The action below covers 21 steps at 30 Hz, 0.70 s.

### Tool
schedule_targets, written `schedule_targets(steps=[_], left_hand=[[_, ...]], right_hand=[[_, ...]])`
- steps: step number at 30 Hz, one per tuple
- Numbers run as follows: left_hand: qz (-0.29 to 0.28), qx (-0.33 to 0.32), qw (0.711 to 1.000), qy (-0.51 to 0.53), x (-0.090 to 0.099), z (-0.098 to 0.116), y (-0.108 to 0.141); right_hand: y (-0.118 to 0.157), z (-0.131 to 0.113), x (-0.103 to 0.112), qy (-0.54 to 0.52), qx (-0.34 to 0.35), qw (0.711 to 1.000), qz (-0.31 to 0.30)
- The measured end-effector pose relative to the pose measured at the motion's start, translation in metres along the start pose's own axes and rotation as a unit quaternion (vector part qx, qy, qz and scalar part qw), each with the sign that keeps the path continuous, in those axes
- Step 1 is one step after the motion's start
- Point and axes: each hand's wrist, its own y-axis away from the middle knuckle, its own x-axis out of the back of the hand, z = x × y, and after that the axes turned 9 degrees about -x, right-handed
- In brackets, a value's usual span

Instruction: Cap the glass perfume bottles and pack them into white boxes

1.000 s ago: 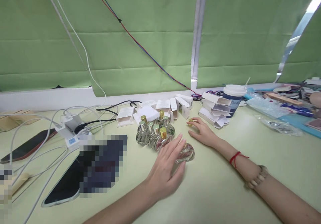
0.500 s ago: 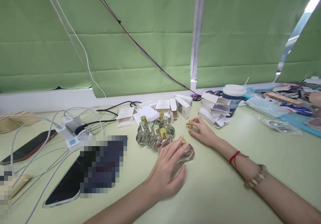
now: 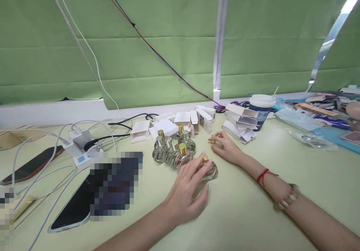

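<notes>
Beside a glass perfume bottle [image 3: 211,171] with a gold top, my left hand [image 3: 187,193] lies with its fingers stretched out and the thumb apart. Its fingertips overlap the bottle's left side; whether they press on it is unclear. Farther back and to the right, my right hand [image 3: 226,148] has its thumb and forefinger round a small gold cap [image 3: 213,139] at table level. Several more perfume bottles [image 3: 174,155] with gold or silver caps stand clustered behind my left hand, which hides part of the nearest ones.
Small white boxes [image 3: 140,132] lie along the back, with a stack of open white boxes [image 3: 241,121] beside a lidded paper cup [image 3: 261,110]. Left are a phone [image 3: 74,202], a power strip [image 3: 84,159] and loose cables. Clear plastic packaging [image 3: 312,139] lies right.
</notes>
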Motion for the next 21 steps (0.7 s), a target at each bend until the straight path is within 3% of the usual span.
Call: schedule_targets(steps=[21], left_hand=[[0.018, -0.017, 1.000, 0.009, -0.0009, -0.0021, 0.0024]], right_hand=[[0.0007, -0.0002, -0.0004, -0.006, 0.001, 1.000, -0.001]])
